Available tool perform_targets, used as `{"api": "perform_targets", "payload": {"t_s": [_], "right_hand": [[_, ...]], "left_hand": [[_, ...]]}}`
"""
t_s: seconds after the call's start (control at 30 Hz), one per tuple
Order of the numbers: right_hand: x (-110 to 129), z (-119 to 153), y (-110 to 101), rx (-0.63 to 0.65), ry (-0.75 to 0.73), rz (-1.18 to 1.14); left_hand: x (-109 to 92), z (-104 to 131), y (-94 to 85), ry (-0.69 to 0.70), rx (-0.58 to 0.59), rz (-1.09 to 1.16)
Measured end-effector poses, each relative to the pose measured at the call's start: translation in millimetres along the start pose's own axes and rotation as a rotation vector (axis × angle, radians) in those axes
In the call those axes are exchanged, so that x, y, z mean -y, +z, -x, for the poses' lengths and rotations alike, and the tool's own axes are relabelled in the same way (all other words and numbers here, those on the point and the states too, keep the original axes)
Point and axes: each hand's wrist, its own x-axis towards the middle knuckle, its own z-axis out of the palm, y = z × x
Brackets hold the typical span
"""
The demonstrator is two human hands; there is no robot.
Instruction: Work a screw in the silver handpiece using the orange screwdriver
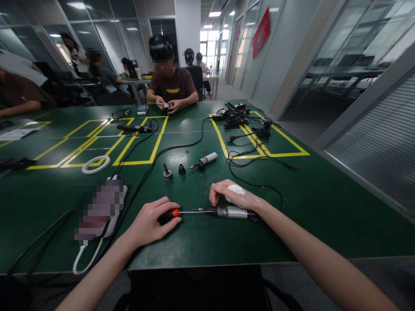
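My left hand (154, 220) is closed round the black and orange handle of a screwdriver (175, 212). Its thin shaft lies level over the table, pointing right to the dark front end of a silver and black cylindrical tool (231, 211). Just above that tool, my right hand (228, 192) is curled with its fingers together; what they hold, if anything, is hidden. A white rounded piece (236, 189) sits on the back of this hand. Beyond both hands lie a metal-based part (167, 172), a black cone-shaped part (182, 169) and a second silver cylinder (209, 158).
A phone (100, 207) on a white cabled block lies at left, near a white tape ring (96, 164). Black cables (238, 116) are heaped at back right, and one cord crosses the green table (324, 207). Opposite, a co-worker (171, 86) holds a small object.
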Motion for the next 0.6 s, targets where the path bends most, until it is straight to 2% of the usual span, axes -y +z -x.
{"api": "perform_targets", "payload": {"t_s": [0.6], "right_hand": [[-1.6,0.0,0.0,-0.009,-0.010,0.006]], "left_hand": [[4.8,0.3,-0.8,0.052,-0.029,-0.035]]}}
